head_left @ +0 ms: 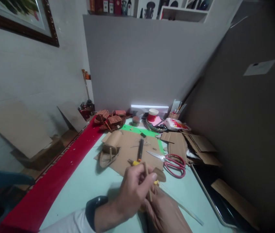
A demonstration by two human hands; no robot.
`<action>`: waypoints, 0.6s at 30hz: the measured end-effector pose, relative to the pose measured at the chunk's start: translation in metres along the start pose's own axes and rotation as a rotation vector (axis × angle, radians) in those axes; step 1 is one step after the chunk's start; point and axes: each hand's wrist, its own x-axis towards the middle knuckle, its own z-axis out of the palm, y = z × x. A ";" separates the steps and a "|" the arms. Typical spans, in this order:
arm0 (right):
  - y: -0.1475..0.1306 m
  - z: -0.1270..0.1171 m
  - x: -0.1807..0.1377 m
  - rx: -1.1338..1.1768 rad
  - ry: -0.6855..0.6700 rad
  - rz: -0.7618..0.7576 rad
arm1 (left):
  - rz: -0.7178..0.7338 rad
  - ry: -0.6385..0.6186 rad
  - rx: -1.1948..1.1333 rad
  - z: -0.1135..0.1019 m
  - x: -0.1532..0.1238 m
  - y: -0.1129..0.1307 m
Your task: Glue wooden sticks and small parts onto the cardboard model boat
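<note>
Closest, above the table's (79, 184) near edge: left hand (136, 186), fingers curled, with thumb pinched against a slim cardboard strip (146, 169); right hand (163, 207), half closed by its lower end, exact hold hidden, cannot tell. Just beyond the left thumb, a curved cardboard piece (160, 175), perhaps not yet joined. Toward the left edge, a plain boat-like model (110, 149), apparently assembled but uncoloured. At the far left corner, red-brown models (115, 121), seemingly finished. Toward the right edge, scissors (166, 160) and cardboard scraps (177, 142), probably unused stock.
</note>
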 end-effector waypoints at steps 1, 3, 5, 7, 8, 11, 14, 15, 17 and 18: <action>-0.002 0.001 -0.001 0.005 0.030 0.030 | 0.000 0.008 -0.025 -0.001 -0.001 0.002; -0.005 0.003 -0.005 0.034 0.080 0.098 | 0.000 0.041 -0.079 -0.007 -0.002 0.007; -0.008 0.005 -0.009 0.113 0.100 0.150 | 0.016 0.089 -0.116 -0.016 -0.002 0.010; -0.009 0.007 -0.015 0.245 0.137 0.182 | 0.045 0.141 -0.143 -0.026 0.000 0.013; -0.011 0.008 -0.017 0.333 0.180 0.205 | 0.058 0.167 -0.156 -0.031 0.001 0.015; -0.016 0.009 -0.021 0.627 0.425 0.325 | 0.091 0.224 -0.187 -0.043 0.003 0.020; -0.020 0.003 -0.020 0.839 0.629 0.419 | 0.126 0.256 -0.206 -0.050 0.003 0.026; -0.021 0.000 -0.019 0.884 0.654 0.438 | 0.140 0.269 -0.205 -0.052 0.003 0.028; -0.022 -0.009 -0.018 0.967 0.640 0.470 | 0.158 0.295 -0.196 -0.055 0.003 0.031; -0.022 -0.013 -0.016 1.011 0.615 0.487 | 0.160 0.306 -0.188 -0.056 0.003 0.032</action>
